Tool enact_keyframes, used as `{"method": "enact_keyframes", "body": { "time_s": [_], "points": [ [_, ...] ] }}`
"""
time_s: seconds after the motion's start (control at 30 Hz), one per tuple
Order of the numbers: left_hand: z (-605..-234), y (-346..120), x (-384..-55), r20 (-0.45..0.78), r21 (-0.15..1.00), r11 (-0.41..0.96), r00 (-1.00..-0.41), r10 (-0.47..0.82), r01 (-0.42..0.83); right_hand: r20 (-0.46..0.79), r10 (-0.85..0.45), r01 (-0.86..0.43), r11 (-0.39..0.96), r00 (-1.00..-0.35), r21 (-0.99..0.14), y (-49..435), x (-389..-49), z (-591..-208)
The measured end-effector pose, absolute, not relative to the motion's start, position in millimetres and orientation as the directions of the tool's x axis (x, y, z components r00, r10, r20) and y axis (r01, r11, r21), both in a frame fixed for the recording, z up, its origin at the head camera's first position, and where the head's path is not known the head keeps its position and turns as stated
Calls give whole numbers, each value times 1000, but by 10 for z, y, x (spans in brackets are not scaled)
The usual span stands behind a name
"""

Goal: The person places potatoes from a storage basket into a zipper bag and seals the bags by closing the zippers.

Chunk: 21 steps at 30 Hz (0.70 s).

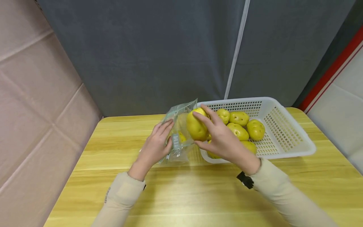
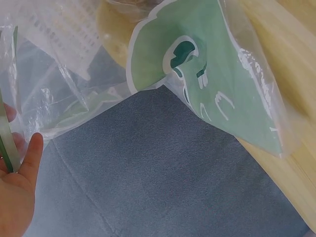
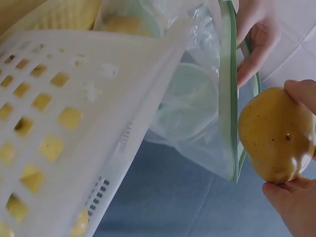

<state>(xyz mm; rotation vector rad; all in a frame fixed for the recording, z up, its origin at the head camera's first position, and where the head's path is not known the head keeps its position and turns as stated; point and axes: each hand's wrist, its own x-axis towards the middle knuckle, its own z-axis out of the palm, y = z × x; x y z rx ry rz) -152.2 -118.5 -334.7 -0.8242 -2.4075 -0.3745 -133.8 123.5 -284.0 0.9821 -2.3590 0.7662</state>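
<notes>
My right hand [image 1: 222, 138] grips a yellow potato [image 1: 197, 124] between thumb and fingers, just left of the basket's near-left corner. In the right wrist view the same potato [image 3: 276, 136] sits right at the mouth of a clear zip bag [image 3: 197, 98] with a green-edged opening. At the bag's left side my left hand [image 1: 156, 142] holds the edge, its thumb and fingers around the plastic. The left wrist view shows the bag's green printed panel [image 2: 197, 59] and a potato [image 2: 111, 32] inside, partly hidden by the film.
A white perforated basket [image 1: 295, 138] with several potatoes [image 1: 238, 130] stands to the right on the wooden table [image 1: 184, 195]. A grey curtain [image 1: 156, 56] hangs behind the table, and a pale quilted wall [image 1: 37, 110] rises on the left.
</notes>
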Motion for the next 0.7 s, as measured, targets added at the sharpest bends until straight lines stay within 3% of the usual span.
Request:
{"method": "enact_keyframes", "body": {
  "time_s": [0.23, 0.53, 0.7],
  "points": [
    [-3341, -1192, -1518, 596, 75, 768, -646, 477, 636, 604, -509, -756, 600, -613, -262, 1112, -1372, -2856],
    [-3345, -1191, -1516, 609, 71, 762, -633, 478, 644, 514, -513, -701, 653, -688, -286, 1050, -1445, -2923],
    [-3345, -1196, -1514, 600, 83, 764, -645, 473, 639, 496, -522, -692, 672, -694, -263, 1030, -1485, -2961]
  ]
}}
